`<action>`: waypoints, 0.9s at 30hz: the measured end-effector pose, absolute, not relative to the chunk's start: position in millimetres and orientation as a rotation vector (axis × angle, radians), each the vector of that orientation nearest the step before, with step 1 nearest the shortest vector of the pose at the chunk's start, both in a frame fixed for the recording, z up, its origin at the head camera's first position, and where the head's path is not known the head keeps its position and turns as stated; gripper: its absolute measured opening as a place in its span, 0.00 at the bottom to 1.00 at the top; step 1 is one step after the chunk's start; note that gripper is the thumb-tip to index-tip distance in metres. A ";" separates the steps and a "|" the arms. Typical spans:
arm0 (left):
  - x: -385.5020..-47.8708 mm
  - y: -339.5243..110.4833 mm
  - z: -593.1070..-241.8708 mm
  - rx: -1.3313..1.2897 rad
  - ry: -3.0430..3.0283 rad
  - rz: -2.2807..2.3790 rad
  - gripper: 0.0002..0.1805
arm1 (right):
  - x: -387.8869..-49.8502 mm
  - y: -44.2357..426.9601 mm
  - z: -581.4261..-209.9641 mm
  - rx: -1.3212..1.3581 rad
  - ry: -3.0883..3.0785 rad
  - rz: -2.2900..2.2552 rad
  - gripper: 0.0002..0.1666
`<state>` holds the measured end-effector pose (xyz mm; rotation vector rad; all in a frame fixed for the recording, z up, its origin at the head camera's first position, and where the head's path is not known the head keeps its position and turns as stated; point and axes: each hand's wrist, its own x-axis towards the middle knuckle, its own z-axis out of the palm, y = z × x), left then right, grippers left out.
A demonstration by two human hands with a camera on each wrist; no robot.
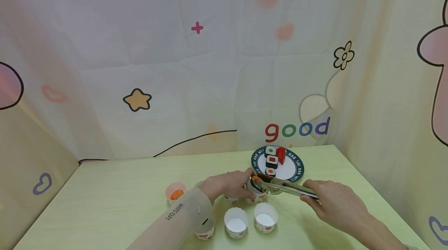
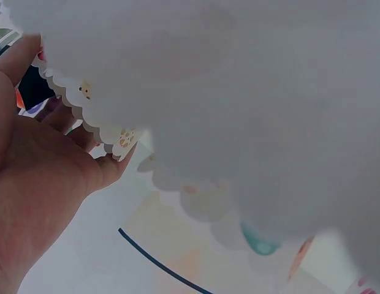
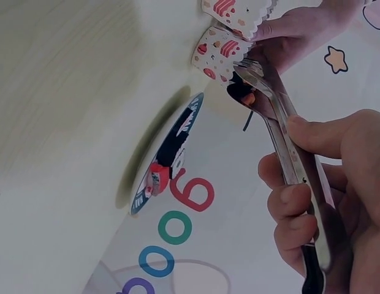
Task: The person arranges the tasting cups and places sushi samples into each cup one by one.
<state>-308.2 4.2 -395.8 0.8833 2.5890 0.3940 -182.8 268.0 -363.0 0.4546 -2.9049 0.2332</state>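
Observation:
Metal tongs (image 1: 290,188) are gripped in my right hand (image 1: 341,207), fingers curled round their handles in the right wrist view. At the tips of the tongs (image 3: 279,110) is a dark piece with orange on it, at the mouth of a patterned paper cup (image 3: 219,54). My left hand (image 1: 232,184) holds that cup, its fingers around the side. In the left wrist view, the left hand (image 2: 49,159) is partly hidden behind a large blurred pale shape. Two white paper cups (image 1: 236,223) stand in front of the hands.
A dark-rimmed plate (image 1: 298,168) with several sushi pieces (image 1: 272,161) stands behind the tongs. Left of my left forearm is a cup with an orange slice (image 1: 176,194). Another cup (image 1: 205,234) is partly covered by the forearm. A printed curtain (image 1: 210,67) hangs behind the table (image 1: 105,187).

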 end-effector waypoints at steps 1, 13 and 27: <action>-308.2 4.1 -395.8 0.890 2.590 0.391 0.41 | -182.8 267.7 -362.7 0.452 -2.907 0.234 0.10; -307.5 2.7 -394.9 0.851 2.550 0.497 0.30 | -182.7 266.2 -359.0 0.422 -2.900 0.244 0.12; -308.8 3.7 -395.9 0.887 2.588 0.402 0.34 | -182.5 268.2 -358.3 0.433 -2.874 0.254 0.11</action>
